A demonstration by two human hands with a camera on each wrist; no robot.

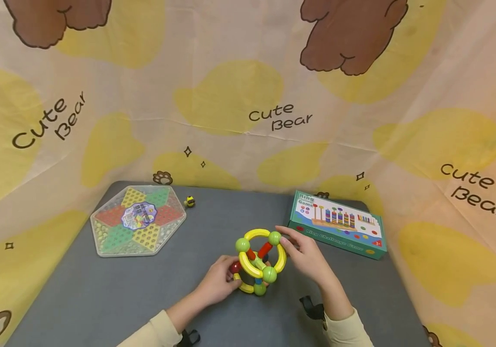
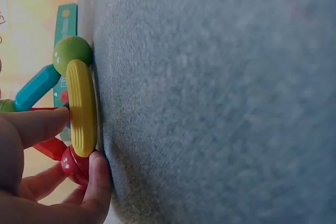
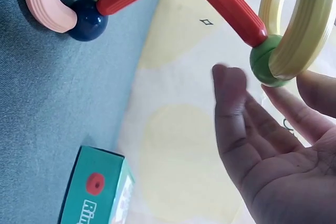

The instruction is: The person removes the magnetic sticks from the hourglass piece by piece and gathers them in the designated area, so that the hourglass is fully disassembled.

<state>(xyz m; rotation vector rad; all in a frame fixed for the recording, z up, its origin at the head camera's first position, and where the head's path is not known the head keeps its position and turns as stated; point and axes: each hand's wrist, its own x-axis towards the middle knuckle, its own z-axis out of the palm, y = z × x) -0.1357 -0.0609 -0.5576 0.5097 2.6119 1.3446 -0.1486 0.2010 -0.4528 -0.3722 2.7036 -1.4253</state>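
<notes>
A ball-and-rod toy [image 1: 258, 262] made of curved yellow pieces, green balls and red rods stands on the grey table mat [image 1: 100, 299]. My left hand [image 1: 226, 275] grips its lower left side. In the left wrist view its fingers [image 2: 98, 182] and thumb pinch a red ball [image 2: 73, 163] under a yellow curved piece [image 2: 83, 106]. My right hand [image 1: 290, 245] reaches the upper right with straight fingers. Its fingertips [image 3: 310, 90] touch a green ball [image 3: 264, 60] beside a yellow arc [image 3: 307, 24]. A navy ball [image 3: 86, 19] and a pink arc [image 3: 44, 3] lie at the toy's base.
A hexagonal checkers board [image 1: 138, 219] lies at the back left with a small yellow and black piece [image 1: 189, 202] beside it. A green ring-game box [image 1: 339, 224] sits at the back right, close to my right hand. Bear-print cloth [image 1: 248, 96] hangs behind.
</notes>
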